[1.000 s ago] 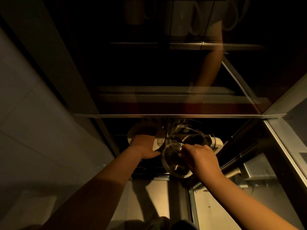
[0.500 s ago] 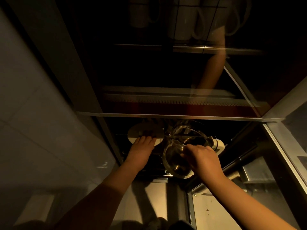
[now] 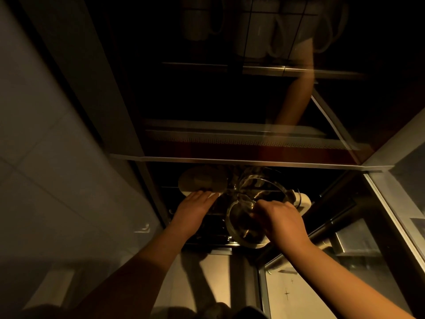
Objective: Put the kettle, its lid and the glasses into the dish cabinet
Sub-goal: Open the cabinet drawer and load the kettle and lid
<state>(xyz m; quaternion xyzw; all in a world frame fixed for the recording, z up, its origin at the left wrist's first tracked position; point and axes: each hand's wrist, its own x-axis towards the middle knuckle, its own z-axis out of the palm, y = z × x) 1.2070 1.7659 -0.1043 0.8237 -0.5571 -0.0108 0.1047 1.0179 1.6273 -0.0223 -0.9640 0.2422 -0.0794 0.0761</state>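
Inside the dark dish cabinet [image 3: 230, 160], a clear glass kettle [image 3: 241, 229] with a white handle [image 3: 303, 201] rests on the lower wire rack. My right hand [image 3: 280, 219] pinches its glass rim. Left of it lies a round white lid [image 3: 202, 180]. My left hand [image 3: 193, 208] has its fingers stretched flat against the lid's near edge, not gripping it. Glare and darkness hide whether separate glasses stand behind the kettle.
Several white mugs [image 3: 253, 31] hang or stand on the upper shelf. The metal shelf edge runs just above both hands. The open glass door [image 3: 391, 203] stands at the right, and a tiled wall [image 3: 46, 157] at the left.
My left hand has let go of the lid and flattened its fingers against the lid's edge, which now lies deeper in the rack. My right hand stays on the kettle.
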